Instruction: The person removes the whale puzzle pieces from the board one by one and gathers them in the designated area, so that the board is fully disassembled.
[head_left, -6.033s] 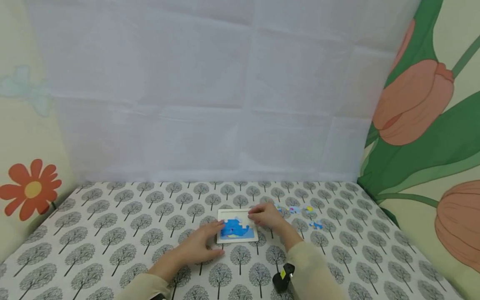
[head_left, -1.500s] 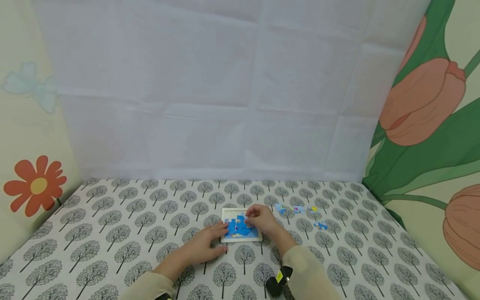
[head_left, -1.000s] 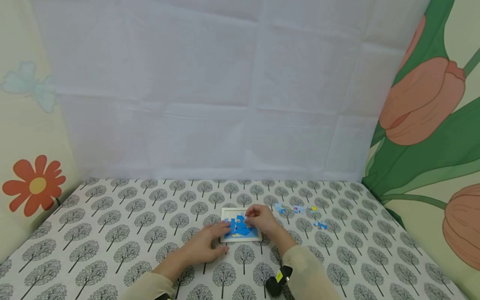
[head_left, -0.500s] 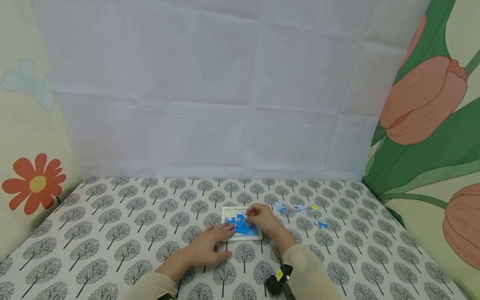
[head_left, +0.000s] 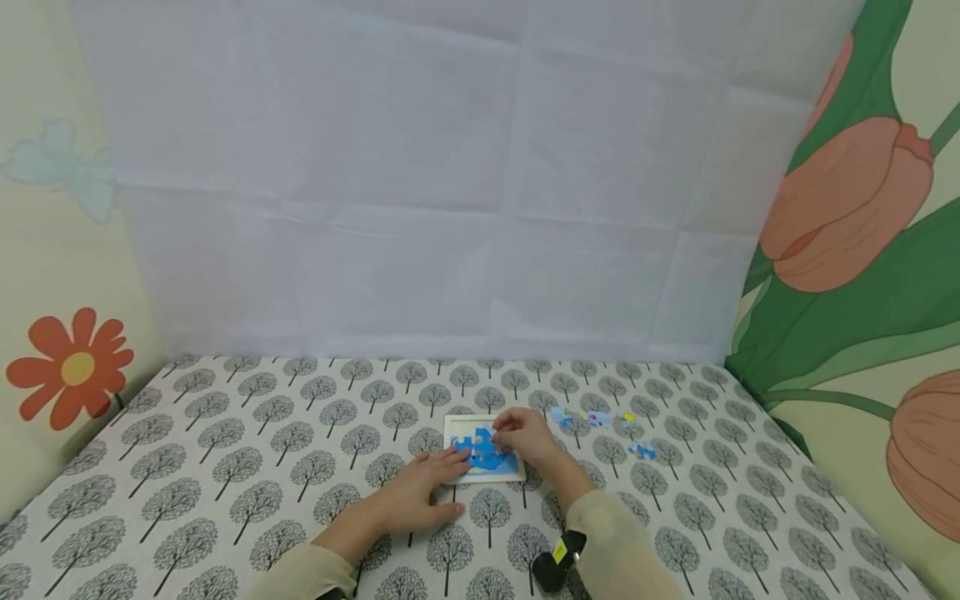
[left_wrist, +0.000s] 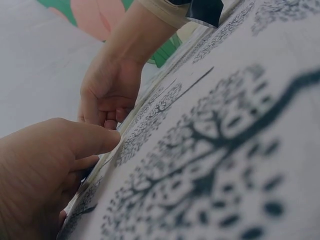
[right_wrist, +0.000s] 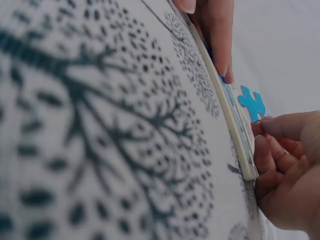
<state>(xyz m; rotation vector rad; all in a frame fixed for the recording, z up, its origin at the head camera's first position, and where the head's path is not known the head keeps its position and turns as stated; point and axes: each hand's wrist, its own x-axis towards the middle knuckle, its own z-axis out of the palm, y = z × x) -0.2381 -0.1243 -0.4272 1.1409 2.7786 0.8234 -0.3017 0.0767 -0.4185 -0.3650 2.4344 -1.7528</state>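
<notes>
Puzzle piece (right_wrist: 252, 104), blue, pinched between thumb and finger of the right hand (head_left: 528, 437), at the white tray's (right_wrist: 232, 125) right half. Tray about midway between the desk's (head_left: 225, 517) side edges; loose pieces (head_left: 597, 418) toward the far right corner. Left hand (head_left: 408, 493) ungripping, fingers extended across tray's left edge. Probably mid-fitting; seems to call next for aligning tabs, then pressing flat. Yellow label (head_left: 559, 551) too small to read; no other writing visible.
</notes>
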